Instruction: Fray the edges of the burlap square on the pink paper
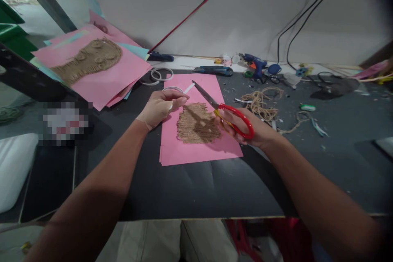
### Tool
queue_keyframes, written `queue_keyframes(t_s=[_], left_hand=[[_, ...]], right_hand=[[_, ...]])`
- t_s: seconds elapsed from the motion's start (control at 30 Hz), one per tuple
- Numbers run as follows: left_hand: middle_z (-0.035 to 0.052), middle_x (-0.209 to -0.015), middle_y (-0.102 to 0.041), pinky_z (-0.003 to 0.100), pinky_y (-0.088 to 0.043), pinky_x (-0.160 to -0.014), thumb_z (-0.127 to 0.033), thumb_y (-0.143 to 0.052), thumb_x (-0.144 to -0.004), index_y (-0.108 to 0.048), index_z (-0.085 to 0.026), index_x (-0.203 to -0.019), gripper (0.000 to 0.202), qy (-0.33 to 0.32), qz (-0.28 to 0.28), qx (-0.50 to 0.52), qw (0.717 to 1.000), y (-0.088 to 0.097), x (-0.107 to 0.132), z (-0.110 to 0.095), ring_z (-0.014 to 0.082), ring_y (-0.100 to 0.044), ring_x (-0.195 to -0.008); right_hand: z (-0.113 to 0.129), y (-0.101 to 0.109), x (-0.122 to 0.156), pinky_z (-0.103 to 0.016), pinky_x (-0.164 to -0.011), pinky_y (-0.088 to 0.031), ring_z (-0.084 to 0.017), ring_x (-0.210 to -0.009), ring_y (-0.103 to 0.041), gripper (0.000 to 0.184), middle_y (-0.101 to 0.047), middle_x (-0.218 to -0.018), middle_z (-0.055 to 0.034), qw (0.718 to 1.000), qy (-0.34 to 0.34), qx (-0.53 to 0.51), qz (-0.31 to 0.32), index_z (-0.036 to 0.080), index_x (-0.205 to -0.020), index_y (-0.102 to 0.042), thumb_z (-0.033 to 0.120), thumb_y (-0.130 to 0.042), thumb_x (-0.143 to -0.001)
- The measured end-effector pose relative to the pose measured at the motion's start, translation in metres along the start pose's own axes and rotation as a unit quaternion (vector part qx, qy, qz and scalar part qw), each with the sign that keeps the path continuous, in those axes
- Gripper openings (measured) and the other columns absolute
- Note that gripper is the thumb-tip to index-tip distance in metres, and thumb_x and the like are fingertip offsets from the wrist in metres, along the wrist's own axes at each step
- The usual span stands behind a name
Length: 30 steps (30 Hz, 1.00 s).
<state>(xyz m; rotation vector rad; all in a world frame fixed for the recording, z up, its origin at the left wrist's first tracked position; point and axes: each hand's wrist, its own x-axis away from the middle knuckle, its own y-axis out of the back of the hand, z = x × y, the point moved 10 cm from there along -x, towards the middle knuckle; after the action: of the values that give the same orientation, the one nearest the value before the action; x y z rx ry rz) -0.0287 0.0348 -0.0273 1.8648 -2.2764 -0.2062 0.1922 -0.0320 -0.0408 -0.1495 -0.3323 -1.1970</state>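
My left hand (159, 109), in what looks like a thin pale glove, is closed with thumb and fingertips together on a roll of white tape (175, 89). From those fingertips a short white strip sticks out toward the scissor tips. My right hand (256, 127) grips scissors (207, 95) with red and yellow handles, the blades pointing up and left to the strip's end. Whether the blades touch the strip I cannot tell. Beneath both hands lies a pink sheet (196, 155) bearing a patch of brown twine rows (196, 129), partly in shadow.
Pink sheets with a twine shape (101, 55) are piled at the left. White rings (162, 74), a utility knife (215, 70) and a blue glue gun (256, 63) lie along the back. Loose twine (262, 104) and small scraps are scattered at the right.
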Motion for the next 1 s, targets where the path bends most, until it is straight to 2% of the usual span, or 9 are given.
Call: queue_keyframes(t_s=[0.17, 0.23, 0.33, 0.4, 0.47, 0.63, 0.83, 0.93, 1.0], left_hand=[[0.0089, -0.115, -0.074, 0.021, -0.040, -0.052, -0.049, -0.083, -0.079, -0.084, -0.021, -0.103, 0.037, -0.024, -0.021, 0.018, 0.999, 0.005, -0.005, 0.001, 0.0148, -0.063, -0.080], [0.0088, -0.113, -0.075, 0.022, -0.045, -0.056, -0.047, -0.084, -0.079, -0.083, -0.021, -0.105, 0.037, -0.033, -0.021, 0.024, 0.999, 0.007, -0.007, 0.002, 0.0160, -0.064, -0.084], [0.0095, -0.109, -0.077, 0.025, -0.054, -0.067, -0.045, -0.083, -0.081, -0.083, -0.021, -0.104, 0.033, -0.052, -0.006, 0.038, 0.998, 0.005, -0.008, 0.000, 0.0178, -0.067, -0.092], [0.0098, -0.110, -0.078, 0.026, -0.058, -0.075, -0.044, -0.081, -0.083, -0.083, -0.021, -0.105, 0.032, -0.065, 0.010, 0.052, 0.996, 0.002, -0.007, -0.004, 0.0191, -0.069, -0.098], [0.0103, -0.115, -0.078, 0.028, -0.060, -0.079, -0.045, -0.082, -0.083, -0.082, -0.021, -0.107, 0.033, -0.074, 0.026, 0.076, 0.994, 0.000, -0.006, -0.006, 0.0205, -0.071, -0.104], [0.0122, -0.120, -0.079, 0.030, -0.062, -0.083, -0.048, -0.084, -0.082, -0.082, -0.022, -0.110, 0.038, -0.069, 0.060, 0.140, 0.986, -0.004, -0.006, -0.004, 0.0236, -0.074, -0.108], [0.0124, -0.119, -0.080, 0.033, -0.062, -0.089, -0.045, -0.086, -0.081, -0.081, -0.020, -0.108, 0.036, -0.060, 0.112, 0.204, 0.971, -0.014, -0.003, -0.006, 0.0246, -0.076, -0.107], [0.0130, -0.118, -0.080, 0.037, -0.062, -0.090, -0.044, -0.085, -0.082, -0.080, -0.020, -0.110, 0.037, -0.065, 0.157, 0.232, 0.958, -0.023, 0.002, -0.011, 0.0280, -0.076, -0.112], [0.0124, -0.115, -0.080, 0.038, -0.061, -0.089, -0.045, -0.084, -0.083, -0.080, -0.021, -0.110, 0.037, -0.068, 0.193, 0.240, 0.949, -0.029, 0.005, -0.014, 0.0286, -0.075, -0.112]], right_hand=[[0.001, 0.038, -0.007, -0.026, -0.036, -0.032, -0.011, -0.037, -0.045, 0.055, -0.058, -0.057, 0.0013, 0.981, 0.013, 0.123, -0.150, 0.020, -0.083, -0.064, 0.074, -0.072, -0.080], [0.014, 0.064, -0.003, -0.029, -0.046, -0.038, -0.018, -0.050, -0.057, 0.048, -0.066, -0.064, -0.0058, 0.917, 0.039, 0.307, -0.253, 0.020, -0.080, -0.065, 0.067, -0.066, -0.087], [0.029, 0.091, 0.004, -0.034, -0.061, -0.045, -0.029, -0.073, -0.069, 0.040, -0.074, -0.077, -0.0151, 0.774, 0.027, 0.527, -0.348, 0.018, -0.080, -0.068, 0.056, -0.061, -0.092], [0.026, 0.106, 0.004, -0.037, -0.066, -0.047, -0.032, -0.079, -0.072, 0.041, -0.076, -0.083, -0.0183, 0.731, -0.020, 0.579, -0.360, 0.017, -0.085, -0.072, 0.054, -0.058, -0.093], [0.021, 0.115, 0.006, -0.039, -0.069, -0.050, -0.035, -0.082, -0.073, 0.043, -0.077, -0.088, -0.0208, 0.714, -0.065, 0.597, -0.360, 0.014, -0.091, -0.075, 0.055, -0.059, -0.093], [0.023, 0.111, 0.014, -0.050, -0.078, -0.055, -0.041, -0.092, -0.074, 0.042, -0.076, -0.099, -0.0253, 0.709, -0.075, 0.600, -0.362, 0.011, -0.104, -0.076, 0.049, -0.062, -0.094], [0.056, 0.080, 0.025, -0.056, -0.093, -0.054, -0.041, -0.106, -0.069, 0.032, -0.072, -0.114, -0.0253, 0.718, 0.178, 0.549, -0.388, 0.011, -0.107, -0.076, 0.037, -0.061, -0.094], [0.067, 0.048, 0.027, -0.050, -0.095, -0.055, -0.033, -0.103, -0.069, 0.026, -0.074, -0.107, -0.0178, 0.743, 0.311, 0.496, -0.324, 0.017, -0.105, -0.076, 0.033, -0.058, -0.097], [0.066, 0.030, 0.025, -0.044, -0.088, -0.057, -0.027, -0.095, -0.070, 0.022, -0.076, -0.106, -0.0129, 0.787, 0.341, 0.441, -0.263, 0.020, -0.106, -0.076, 0.032, -0.058, -0.099]])
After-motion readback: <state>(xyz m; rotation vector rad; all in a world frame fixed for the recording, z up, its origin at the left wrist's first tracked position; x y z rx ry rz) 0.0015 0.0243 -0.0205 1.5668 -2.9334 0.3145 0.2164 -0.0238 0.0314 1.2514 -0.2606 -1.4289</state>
